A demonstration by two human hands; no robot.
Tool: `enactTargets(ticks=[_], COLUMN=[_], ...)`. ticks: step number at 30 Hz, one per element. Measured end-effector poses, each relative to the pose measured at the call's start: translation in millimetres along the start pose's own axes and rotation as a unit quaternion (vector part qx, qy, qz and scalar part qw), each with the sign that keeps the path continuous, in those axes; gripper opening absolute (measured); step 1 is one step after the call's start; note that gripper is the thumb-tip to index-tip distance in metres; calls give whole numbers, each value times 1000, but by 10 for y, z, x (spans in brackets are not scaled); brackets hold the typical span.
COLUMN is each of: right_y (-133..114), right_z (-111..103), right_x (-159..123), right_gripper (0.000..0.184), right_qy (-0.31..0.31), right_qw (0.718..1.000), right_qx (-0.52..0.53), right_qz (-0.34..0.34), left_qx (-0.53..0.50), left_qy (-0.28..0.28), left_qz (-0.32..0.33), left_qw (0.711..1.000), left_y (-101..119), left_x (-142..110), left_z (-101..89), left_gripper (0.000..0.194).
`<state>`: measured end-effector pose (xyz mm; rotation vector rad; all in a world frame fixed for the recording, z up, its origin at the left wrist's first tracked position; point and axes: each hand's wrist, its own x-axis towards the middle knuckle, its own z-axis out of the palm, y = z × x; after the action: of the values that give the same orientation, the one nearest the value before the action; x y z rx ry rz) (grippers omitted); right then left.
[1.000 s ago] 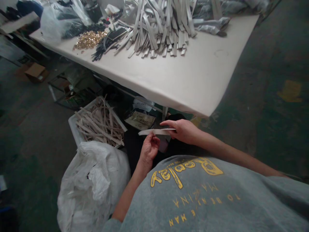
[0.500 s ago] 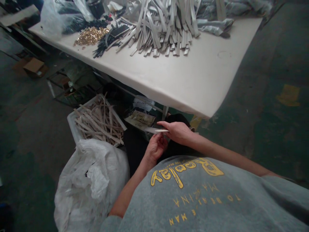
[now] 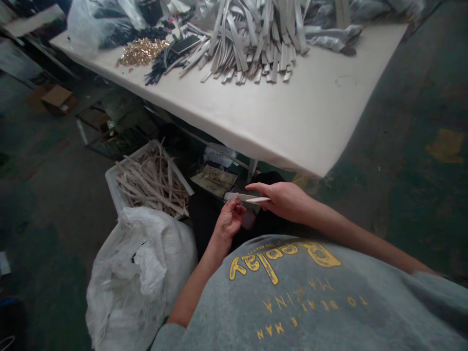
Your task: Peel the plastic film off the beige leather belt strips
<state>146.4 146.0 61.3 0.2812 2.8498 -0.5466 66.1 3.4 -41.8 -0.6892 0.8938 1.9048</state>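
In the head view, my right hand (image 3: 287,199) is closed around a slim, pale, pointed piece (image 3: 258,199), its index finger stretched along above it. My left hand (image 3: 229,219) pinches a narrow light strip (image 3: 231,196) between thumb and fingertips, the other fingers curled in. The strip runs from the left fingertips toward the right hand and passes beside the pale piece; whether the two touch I cannot tell. Both hands are over my lap, below the near edge of the table (image 3: 292,126).
Grey-white flat strips (image 3: 252,53) lie heaped on the table, beside dark strips (image 3: 161,66), gold metal bits (image 3: 143,51) and a phone (image 3: 185,44). At my left stand a plastic crate (image 3: 112,191) of beige strips and a white sack (image 3: 142,282).
My hands have moved apart: the right one to the right with the pale piece, the left slightly left. More of the strip shows between them. The view has shifted slightly.
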Motion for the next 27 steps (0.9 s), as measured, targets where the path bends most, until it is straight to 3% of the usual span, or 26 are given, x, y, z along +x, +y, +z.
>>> enactTargets(ticks=[3, 6, 12, 19, 24, 27], right_y=[-17, -31, 31, 23, 120, 105], right_z=[9, 84, -21, 48, -57, 9], right_x=[-2, 86, -33, 126, -53, -35], right_gripper=[46, 47, 49, 44, 40, 38], right_qy=[13, -13, 6, 0, 14, 24], right_qw=[1000, 1000, 1000, 999, 998, 998], right_qx=[-4, 1, 15, 31, 60, 59], right_qz=[0, 20, 9, 15, -4, -8], left_qx=[3, 31, 6, 50, 14, 36], left_qy=[-22, -51, -17, -36, -30, -43], left_qz=[-5, -11, 17, 7, 40, 28], left_qw=[1000, 998, 1000, 998, 999, 998], left_y=[-26, -87, 45, 3, 118, 39], left_x=[7, 3, 7, -12, 4, 12], left_z=[-5, 11, -18, 34, -13, 11], left_gripper=[10, 10, 9, 13, 13, 13])
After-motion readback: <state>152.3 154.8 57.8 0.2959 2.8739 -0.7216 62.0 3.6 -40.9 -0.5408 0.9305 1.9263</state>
